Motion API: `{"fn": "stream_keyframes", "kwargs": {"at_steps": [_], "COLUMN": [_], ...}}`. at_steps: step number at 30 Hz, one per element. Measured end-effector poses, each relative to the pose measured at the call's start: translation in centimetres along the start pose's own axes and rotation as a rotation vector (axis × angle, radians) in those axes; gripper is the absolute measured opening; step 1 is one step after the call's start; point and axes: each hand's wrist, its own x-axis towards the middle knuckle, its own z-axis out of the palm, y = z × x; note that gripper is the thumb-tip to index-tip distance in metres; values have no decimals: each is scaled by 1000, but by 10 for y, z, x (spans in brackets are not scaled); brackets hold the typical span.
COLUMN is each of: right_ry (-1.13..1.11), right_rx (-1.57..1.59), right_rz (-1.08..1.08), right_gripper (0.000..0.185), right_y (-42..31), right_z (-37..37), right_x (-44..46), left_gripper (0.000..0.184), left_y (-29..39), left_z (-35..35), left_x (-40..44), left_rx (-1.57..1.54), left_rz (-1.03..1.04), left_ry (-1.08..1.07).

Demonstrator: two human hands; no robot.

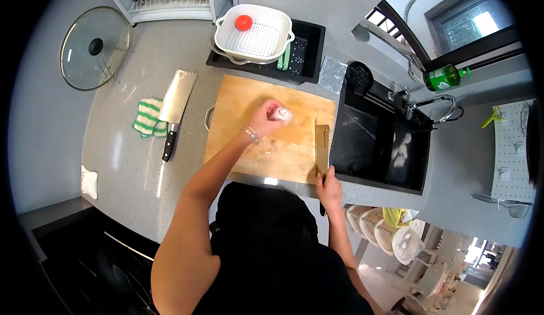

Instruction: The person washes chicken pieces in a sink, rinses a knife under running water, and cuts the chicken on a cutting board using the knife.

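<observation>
Over the middle of a wooden cutting board [277, 162], my left hand [264, 121] is closed around a small, pale, roundish piece of food [281, 114] with reddish marks. I cannot make out its exact kind. My right hand [330, 192] grips the handle of a kitchen knife [322, 145] at the board's front right. The blade points away from me along the board's right edge, apart from the food. Wet streaks and small bits lie on the board below my left hand.
Left of the board, a cleaver [179, 99] rests partly on a green-striped cloth [148, 117]. Behind stands a white colander [225, 38] with a red tomato [243, 23]. The black sink [354, 139] adjoins on the right. A glass lid [85, 60] leans at the back left.
</observation>
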Motion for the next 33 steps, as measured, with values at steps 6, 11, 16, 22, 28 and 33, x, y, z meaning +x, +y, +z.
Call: {"fn": "stream_keyframes", "kwargs": {"at_steps": [6,11,16,22,28,33], "right_ry": [-4,-40,-72,-15,54,41], "right_rx": [101,157,55,49,114,72], "right_rz": [-41,-40,-45,-51,-91,-105], "right_gripper": [27,29,27,24,20,19], "right_y": [13,16,7,12,17,-2], "right_z": [7,-1,-8,-3,4,-1], "right_x": [8,12,12,13,9,15], "left_gripper": [38,26,21,21,18,21], "left_y": [0,-11,-22,-9,-43,-8], "left_z": [-5,8,7,15,16,14], "left_x": [-13,-32,-37,-51,-70,-68], "left_rx": [-728,-295,116,703,707,809], "left_rz": [-552,-553,-288,335,381,285], "left_ry": [-416,-65,18,144,0,-45]}}
